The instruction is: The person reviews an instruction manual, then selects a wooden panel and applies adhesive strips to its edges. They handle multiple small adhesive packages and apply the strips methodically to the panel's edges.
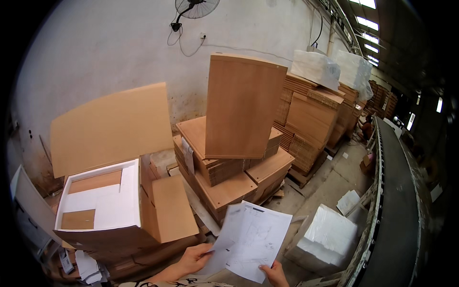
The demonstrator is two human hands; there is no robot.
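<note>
Two-handed hold on the printed sheets (pixel 265 234): fingers of your left hand (pixel 193 258) pinch the left edge, your right hand (pixel 275 274) the lower right edge. Sheets sit low ahead of you, nearer than the stacked panels (pixel 224 193). Keep tension light; don't crease them.

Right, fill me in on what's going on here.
A person is holding some printed sheets in both bare hands, the left hand at the left edge and the right hand at the lower right. To the left, an open carton shows white packing and brown pieces inside. Ahead, a brown panel stands on a stack of brown panels. A conveyor belt runs along the right.
</note>
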